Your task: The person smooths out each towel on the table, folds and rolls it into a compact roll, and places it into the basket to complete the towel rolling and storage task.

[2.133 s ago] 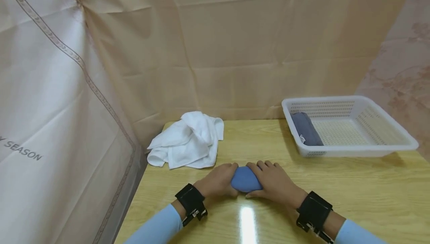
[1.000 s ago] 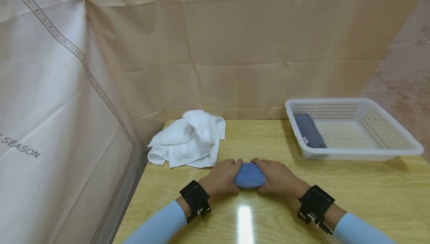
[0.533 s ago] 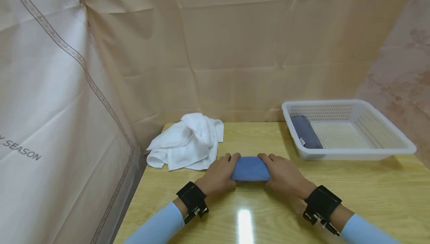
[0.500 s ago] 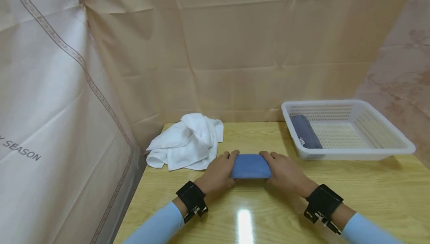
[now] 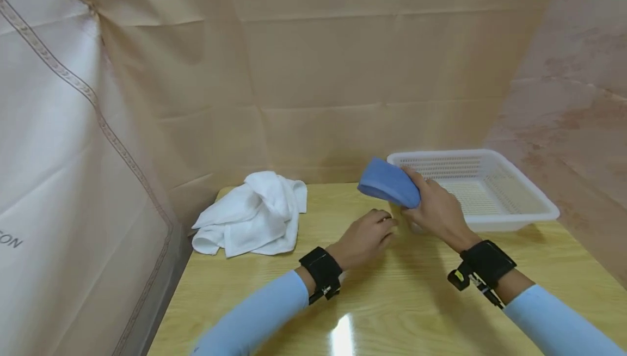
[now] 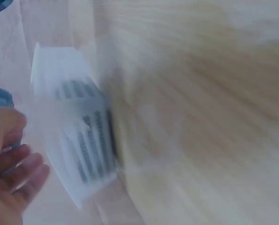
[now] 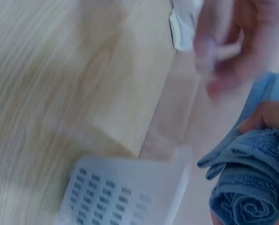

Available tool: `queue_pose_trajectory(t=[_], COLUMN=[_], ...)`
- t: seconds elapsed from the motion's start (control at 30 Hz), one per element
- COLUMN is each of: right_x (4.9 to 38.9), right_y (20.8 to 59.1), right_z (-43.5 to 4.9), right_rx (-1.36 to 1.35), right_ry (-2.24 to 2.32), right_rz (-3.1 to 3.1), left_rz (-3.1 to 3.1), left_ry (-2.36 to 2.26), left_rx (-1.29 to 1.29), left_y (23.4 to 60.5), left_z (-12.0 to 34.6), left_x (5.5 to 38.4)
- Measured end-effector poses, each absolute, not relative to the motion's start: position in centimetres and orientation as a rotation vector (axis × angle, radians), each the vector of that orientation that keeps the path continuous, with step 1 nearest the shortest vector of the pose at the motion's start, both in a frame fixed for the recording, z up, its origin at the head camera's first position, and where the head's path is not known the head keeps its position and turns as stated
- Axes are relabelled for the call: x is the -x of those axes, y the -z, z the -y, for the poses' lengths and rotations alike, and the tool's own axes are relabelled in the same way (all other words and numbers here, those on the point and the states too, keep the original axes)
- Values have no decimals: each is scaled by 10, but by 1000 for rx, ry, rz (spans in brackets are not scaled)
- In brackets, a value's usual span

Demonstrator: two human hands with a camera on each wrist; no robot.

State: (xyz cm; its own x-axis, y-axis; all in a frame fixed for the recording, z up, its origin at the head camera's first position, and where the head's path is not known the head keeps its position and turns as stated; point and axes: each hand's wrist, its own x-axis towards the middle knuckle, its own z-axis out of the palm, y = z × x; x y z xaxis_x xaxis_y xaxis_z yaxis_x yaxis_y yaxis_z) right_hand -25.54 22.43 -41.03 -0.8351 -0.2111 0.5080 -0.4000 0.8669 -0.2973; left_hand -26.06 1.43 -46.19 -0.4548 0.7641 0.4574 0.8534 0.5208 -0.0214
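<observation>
A blue rolled towel (image 5: pixel 389 182) is in my right hand (image 5: pixel 438 209), lifted over the table near the basket's left end. Its spiral end shows in the right wrist view, with the thumb pressed on the blue towel (image 7: pixel 256 183). My left hand (image 5: pixel 364 236) is apart from it, just below and to the left, fingers loosely curled and holding nothing. In the left wrist view the fingers of my left hand (image 6: pixel 17 173) are spread a little. The white perforated basket (image 5: pixel 509 218) stands behind my right hand, its left part hidden by hand and towel.
A crumpled white towel (image 5: pixel 259 214) lies at the back left of the wooden table (image 5: pixel 303 301). Beige cloth (image 5: pixel 313 73) hangs behind the table, and a pale printed cloth (image 5: pixel 63 182) hangs along the left.
Both hands held the rolled blue towel low at the table's middle. Now my left hand has let go, and my right hand has carried it up and back toward the basket.
</observation>
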Motion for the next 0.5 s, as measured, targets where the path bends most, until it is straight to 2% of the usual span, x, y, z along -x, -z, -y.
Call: queue_pose_trajectory(t=[0.17, 0.5], right_x=[261, 274], right_y=[406, 408], right_z=[-237, -239], right_rx=[-382, -311], right_ry=[-524, -572], right_rz=[2549, 2604], left_rz=[2275, 2240], left_ry=[335, 265], left_rx=[1358, 1280], left_y=[460, 463], left_z=[-57, -70], left_x=[275, 285])
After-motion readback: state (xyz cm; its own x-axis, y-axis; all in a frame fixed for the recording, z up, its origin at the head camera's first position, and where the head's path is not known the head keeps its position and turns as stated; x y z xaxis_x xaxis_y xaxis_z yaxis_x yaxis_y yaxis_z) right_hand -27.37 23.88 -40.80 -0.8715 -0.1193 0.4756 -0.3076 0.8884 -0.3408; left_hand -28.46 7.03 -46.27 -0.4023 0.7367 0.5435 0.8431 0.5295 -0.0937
